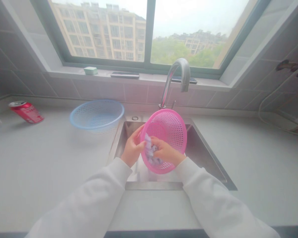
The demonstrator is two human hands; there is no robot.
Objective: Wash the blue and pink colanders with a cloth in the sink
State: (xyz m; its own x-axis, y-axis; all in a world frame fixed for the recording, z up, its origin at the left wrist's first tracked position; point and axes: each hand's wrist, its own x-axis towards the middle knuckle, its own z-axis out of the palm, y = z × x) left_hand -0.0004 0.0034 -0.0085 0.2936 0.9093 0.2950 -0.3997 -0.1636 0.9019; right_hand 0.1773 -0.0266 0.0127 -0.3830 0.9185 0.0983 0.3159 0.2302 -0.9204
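A round pink plastic strainer basket (172,129) is tilted on edge over the steel sink (208,162), its inside facing me. My left hand (132,148) grips its left rim with the fingers curled round it. Inside the basket, my right hand (165,151) is closed on a crumpled pale lilac cloth (150,150) and presses it against the mesh. Both arms wear white sleeves.
A blue strainer basket (97,114) stands on the counter left of the sink. A red drinks can (26,111) lies on its side at far left. The chrome tap (176,77) arches above the pink basket. A green soap box (90,70) and a dark flat object (124,75) rest on the window sill.
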